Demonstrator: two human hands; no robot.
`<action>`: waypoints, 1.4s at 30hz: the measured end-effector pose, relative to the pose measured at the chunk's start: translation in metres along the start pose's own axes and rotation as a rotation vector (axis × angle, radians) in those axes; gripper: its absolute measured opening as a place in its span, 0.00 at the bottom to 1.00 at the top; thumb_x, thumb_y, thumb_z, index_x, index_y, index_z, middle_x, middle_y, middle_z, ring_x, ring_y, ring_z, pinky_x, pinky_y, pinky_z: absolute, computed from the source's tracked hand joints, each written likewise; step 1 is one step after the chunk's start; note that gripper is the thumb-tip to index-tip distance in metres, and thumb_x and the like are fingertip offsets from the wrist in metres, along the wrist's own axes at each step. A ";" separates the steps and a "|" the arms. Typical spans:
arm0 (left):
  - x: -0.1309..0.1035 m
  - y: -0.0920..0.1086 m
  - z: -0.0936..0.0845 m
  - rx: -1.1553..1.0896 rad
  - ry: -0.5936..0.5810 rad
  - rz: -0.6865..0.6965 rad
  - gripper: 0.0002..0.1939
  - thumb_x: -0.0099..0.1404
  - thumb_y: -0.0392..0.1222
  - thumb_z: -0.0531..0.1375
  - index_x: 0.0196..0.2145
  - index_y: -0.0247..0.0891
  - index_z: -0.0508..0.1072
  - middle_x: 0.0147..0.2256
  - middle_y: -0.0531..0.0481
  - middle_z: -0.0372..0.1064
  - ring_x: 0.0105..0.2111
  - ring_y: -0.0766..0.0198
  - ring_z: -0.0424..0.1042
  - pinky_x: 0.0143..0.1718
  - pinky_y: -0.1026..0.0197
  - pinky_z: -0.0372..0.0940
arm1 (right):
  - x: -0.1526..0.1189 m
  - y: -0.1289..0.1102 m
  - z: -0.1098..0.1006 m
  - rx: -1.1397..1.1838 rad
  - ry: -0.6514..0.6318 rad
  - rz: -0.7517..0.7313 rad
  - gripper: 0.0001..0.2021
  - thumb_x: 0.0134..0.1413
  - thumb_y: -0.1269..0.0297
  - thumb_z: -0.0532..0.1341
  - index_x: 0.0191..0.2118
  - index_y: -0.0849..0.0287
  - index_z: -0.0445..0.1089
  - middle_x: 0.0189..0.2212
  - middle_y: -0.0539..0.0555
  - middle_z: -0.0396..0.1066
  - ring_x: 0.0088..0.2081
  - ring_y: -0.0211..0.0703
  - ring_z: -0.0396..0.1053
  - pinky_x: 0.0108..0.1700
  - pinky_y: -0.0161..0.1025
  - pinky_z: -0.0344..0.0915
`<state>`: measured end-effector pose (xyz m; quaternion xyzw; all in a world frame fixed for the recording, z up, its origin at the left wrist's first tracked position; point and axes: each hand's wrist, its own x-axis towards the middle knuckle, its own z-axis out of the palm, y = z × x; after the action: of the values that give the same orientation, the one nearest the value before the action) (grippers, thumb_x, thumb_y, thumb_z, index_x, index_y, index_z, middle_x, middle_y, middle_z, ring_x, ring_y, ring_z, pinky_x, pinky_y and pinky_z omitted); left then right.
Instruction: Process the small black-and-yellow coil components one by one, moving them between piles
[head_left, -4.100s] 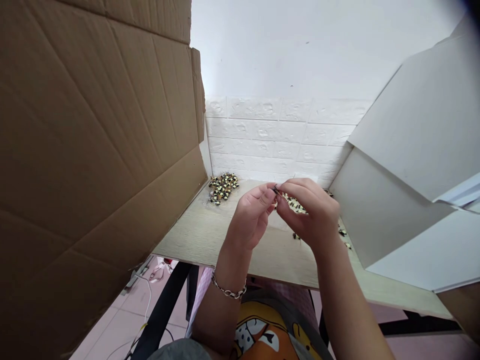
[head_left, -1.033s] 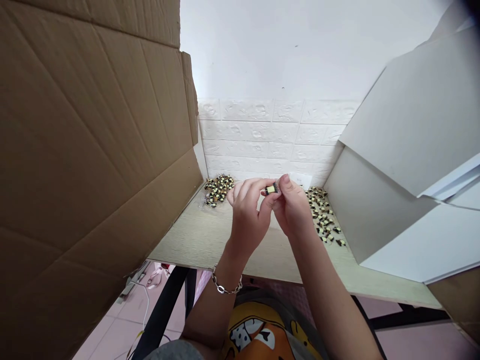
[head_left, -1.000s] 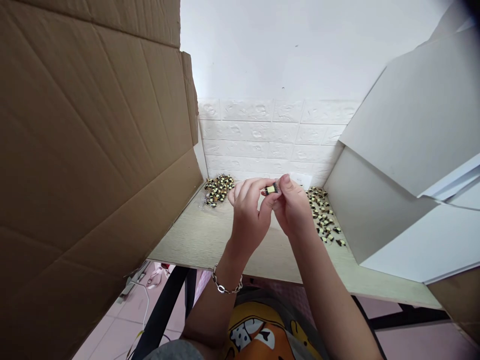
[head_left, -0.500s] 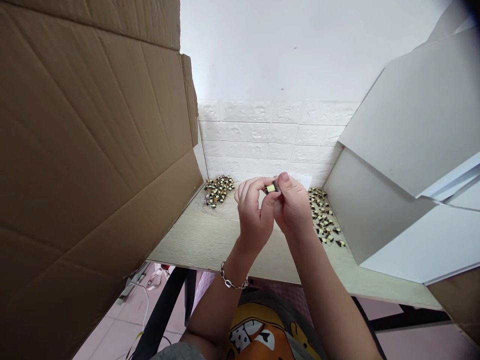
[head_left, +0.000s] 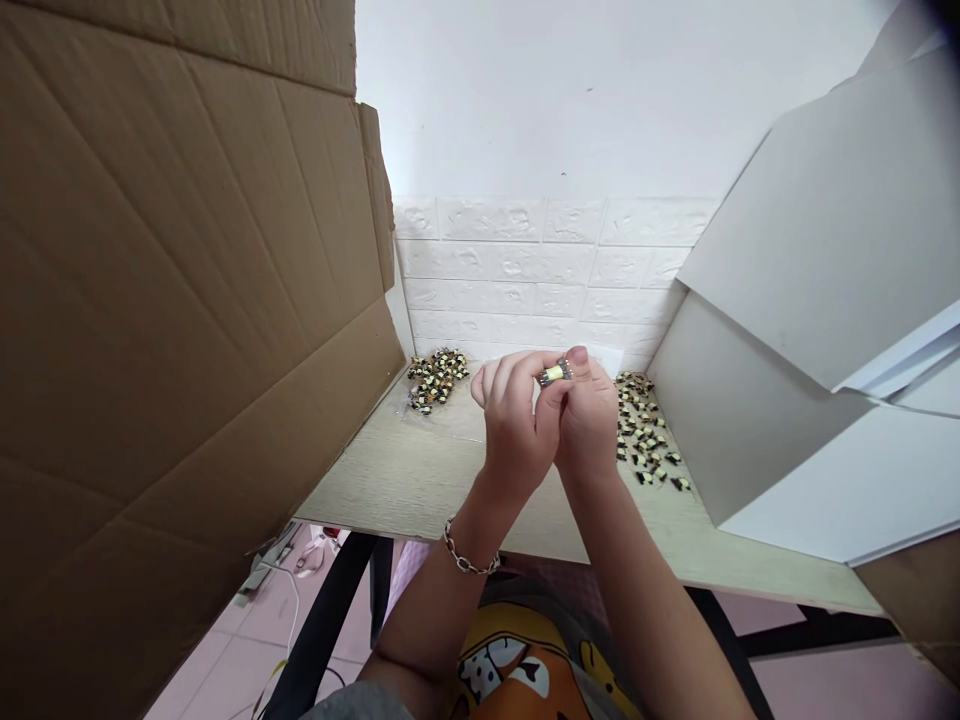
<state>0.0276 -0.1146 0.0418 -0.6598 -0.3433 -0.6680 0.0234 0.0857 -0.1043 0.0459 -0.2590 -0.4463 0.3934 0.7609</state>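
Observation:
A small component (head_left: 555,374) with a yellow middle and dark pinned ends is held up over the table. My left hand (head_left: 517,415) pinches it between thumb and fingers. My right hand (head_left: 589,415) is closed against its right end, thumb raised, and touches my left hand. One pile of similar yellow-and-black components (head_left: 437,380) lies at the back left of the table. More of them (head_left: 649,435) are spread at the right, partly hidden behind my right hand.
A tall brown cardboard sheet (head_left: 187,250) walls off the left side. White panels (head_left: 765,400) stand on the right. Behind the pale wooden table (head_left: 405,480) is a white brick-patterned wall (head_left: 517,262). Cables (head_left: 292,590) lie on the floor at the lower left.
Both hands have come closer together. My left hand and the component have shifted slightly right, and the component is tilted a little differently.

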 end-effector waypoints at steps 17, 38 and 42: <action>-0.001 -0.003 -0.004 -0.254 0.042 -0.207 0.07 0.56 0.41 0.57 0.34 0.41 0.69 0.35 0.51 0.68 0.39 0.64 0.64 0.45 0.57 0.54 | 0.000 0.004 -0.006 0.153 0.064 0.114 0.13 0.50 0.54 0.53 0.25 0.58 0.58 0.20 0.45 0.54 0.22 0.30 0.56 0.29 0.33 0.58; 0.007 -0.006 -0.015 -1.428 -0.541 -0.967 0.07 0.57 0.41 0.56 0.30 0.34 0.70 0.29 0.51 0.63 0.32 0.70 0.61 0.36 0.65 0.55 | -0.003 -0.045 -0.039 -0.948 -0.281 -0.756 0.05 0.47 0.71 0.58 0.31 0.56 0.69 0.28 0.50 0.64 0.33 0.36 0.63 0.33 0.37 0.61; 0.007 -0.004 -0.015 -1.383 -0.523 -0.942 0.07 0.56 0.41 0.57 0.29 0.34 0.71 0.30 0.51 0.64 0.33 0.70 0.61 0.36 0.65 0.54 | -0.004 -0.046 -0.040 -1.007 -0.278 -0.798 0.06 0.47 0.72 0.58 0.32 0.56 0.69 0.28 0.51 0.64 0.32 0.37 0.62 0.33 0.37 0.61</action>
<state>0.0115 -0.1158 0.0478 -0.4477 -0.0924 -0.4941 -0.7395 0.1368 -0.1350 0.0589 -0.3448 -0.7318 -0.1461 0.5695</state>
